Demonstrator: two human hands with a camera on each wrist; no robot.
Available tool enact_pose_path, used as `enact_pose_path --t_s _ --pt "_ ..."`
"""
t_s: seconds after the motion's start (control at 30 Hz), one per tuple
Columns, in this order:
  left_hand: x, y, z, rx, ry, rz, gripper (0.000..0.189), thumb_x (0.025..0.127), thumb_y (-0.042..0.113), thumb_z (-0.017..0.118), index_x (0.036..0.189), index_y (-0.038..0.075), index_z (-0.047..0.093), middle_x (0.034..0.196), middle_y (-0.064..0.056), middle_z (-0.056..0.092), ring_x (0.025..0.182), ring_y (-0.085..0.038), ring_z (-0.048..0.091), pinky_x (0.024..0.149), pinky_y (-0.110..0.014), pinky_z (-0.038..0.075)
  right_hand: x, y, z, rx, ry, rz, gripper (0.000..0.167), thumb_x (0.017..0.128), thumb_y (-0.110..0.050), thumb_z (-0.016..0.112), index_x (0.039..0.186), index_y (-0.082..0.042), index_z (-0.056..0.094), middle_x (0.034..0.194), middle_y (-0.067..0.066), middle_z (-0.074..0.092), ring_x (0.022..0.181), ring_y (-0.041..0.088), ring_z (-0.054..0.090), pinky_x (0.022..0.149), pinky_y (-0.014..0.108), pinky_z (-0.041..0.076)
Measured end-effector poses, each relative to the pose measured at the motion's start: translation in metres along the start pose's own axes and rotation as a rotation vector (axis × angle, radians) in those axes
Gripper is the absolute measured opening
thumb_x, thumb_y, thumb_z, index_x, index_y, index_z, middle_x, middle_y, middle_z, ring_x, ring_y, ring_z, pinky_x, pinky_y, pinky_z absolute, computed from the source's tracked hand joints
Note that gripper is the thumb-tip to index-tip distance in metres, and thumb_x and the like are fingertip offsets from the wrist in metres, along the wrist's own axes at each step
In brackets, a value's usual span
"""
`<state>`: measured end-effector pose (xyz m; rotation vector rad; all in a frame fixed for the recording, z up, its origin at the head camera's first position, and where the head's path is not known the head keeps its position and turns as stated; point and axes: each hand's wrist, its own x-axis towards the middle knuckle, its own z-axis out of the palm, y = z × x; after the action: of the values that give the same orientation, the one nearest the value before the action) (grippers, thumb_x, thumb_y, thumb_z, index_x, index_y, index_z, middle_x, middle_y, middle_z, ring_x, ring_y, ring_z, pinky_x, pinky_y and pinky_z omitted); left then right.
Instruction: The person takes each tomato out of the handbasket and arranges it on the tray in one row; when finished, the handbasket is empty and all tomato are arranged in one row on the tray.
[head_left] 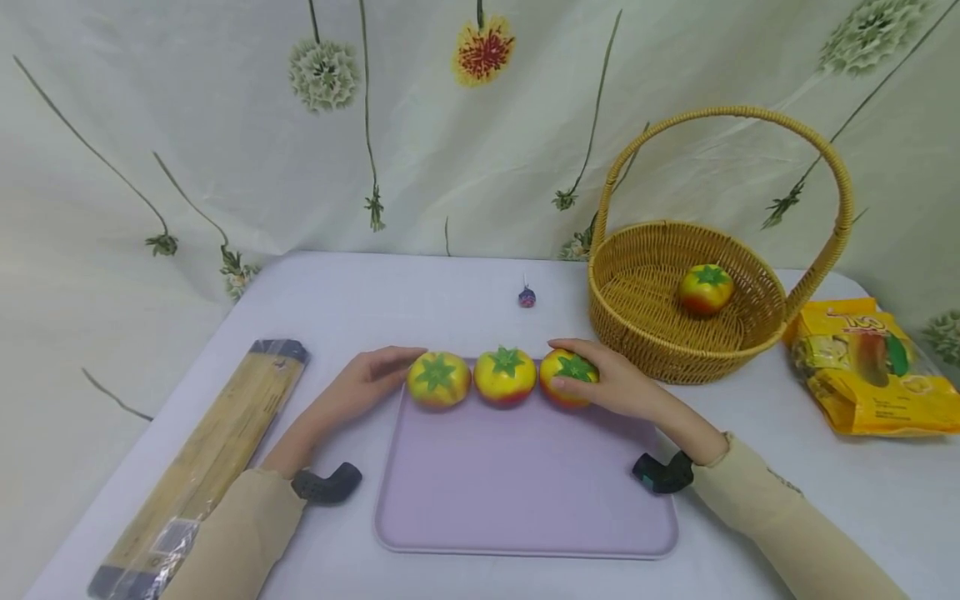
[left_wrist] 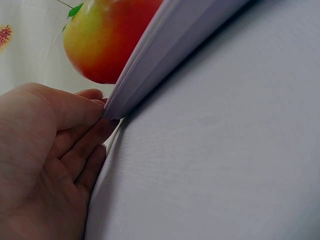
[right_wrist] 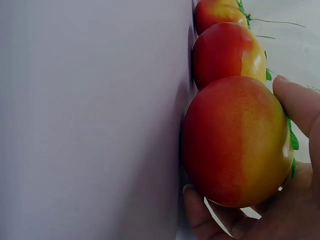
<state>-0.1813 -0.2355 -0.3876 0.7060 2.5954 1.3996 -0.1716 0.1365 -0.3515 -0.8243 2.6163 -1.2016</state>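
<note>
Three red-and-yellow toy persimmons with green leafy tops stand in a row along the far edge of a lilac tray (head_left: 525, 483). My right hand (head_left: 618, 379) curves round the right persimmon (head_left: 558, 392), its thumb on the near side and fingers behind; the right wrist view shows this persimmon (right_wrist: 235, 145) between thumb and fingers. The middle persimmon (head_left: 505, 377) sits between the other two. My left hand (head_left: 367, 383) lies beside the left persimmon (head_left: 438, 380). In the left wrist view, its loosely bent fingers and thumb (left_wrist: 75, 107) are right at the tray's corner, below that persimmon (left_wrist: 105, 40).
A wicker basket (head_left: 675, 350) with a tall handle holds another persimmon (head_left: 707, 289) at the back right. Beside it lies a yellow snack bag (head_left: 870, 367). A wrapped wooden board (head_left: 217, 442) lies along the left. A small wrapped lollipop (head_left: 527, 296) is behind the tray.
</note>
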Motion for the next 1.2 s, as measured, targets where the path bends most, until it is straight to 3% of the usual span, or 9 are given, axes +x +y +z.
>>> enact_pose_path --t_s 0.43,0.7,1.2 --pt "0.0 0.006 0.0 -0.014 -0.001 -0.036 0.035 0.096 0.01 0.054 0.13 0.005 0.053 0.13 -0.008 0.054 0.126 -0.025 0.041 0.106 -0.044 0.029 0.001 0.0 0.003 -0.026 0.043 0.016 0.055 0.088 -0.031 0.065 0.134 -0.004 0.049 0.127 0.015 0.051 0.105 0.026 0.051 0.082 0.039 0.045" --pt "-0.006 0.041 -0.003 0.003 -0.014 -0.049 0.035 0.095 0.004 0.052 0.129 -0.003 0.051 0.13 -0.016 0.052 0.126 -0.032 0.041 0.105 -0.047 0.03 0.0 -0.001 0.003 -0.045 0.064 0.043 0.055 0.088 -0.033 0.065 0.133 -0.005 0.05 0.129 0.015 0.051 0.107 0.027 0.052 0.086 0.043 0.045" --pt "-0.007 0.043 -0.003 0.0 -0.013 -0.051 0.035 0.095 0.003 0.052 0.129 -0.003 0.051 0.13 -0.016 0.052 0.126 -0.032 0.041 0.105 -0.046 0.029 0.0 0.0 0.004 -0.031 0.085 0.053 0.052 0.089 -0.032 0.064 0.132 -0.006 0.051 0.125 0.013 0.054 0.102 0.025 0.053 0.084 0.042 0.046"
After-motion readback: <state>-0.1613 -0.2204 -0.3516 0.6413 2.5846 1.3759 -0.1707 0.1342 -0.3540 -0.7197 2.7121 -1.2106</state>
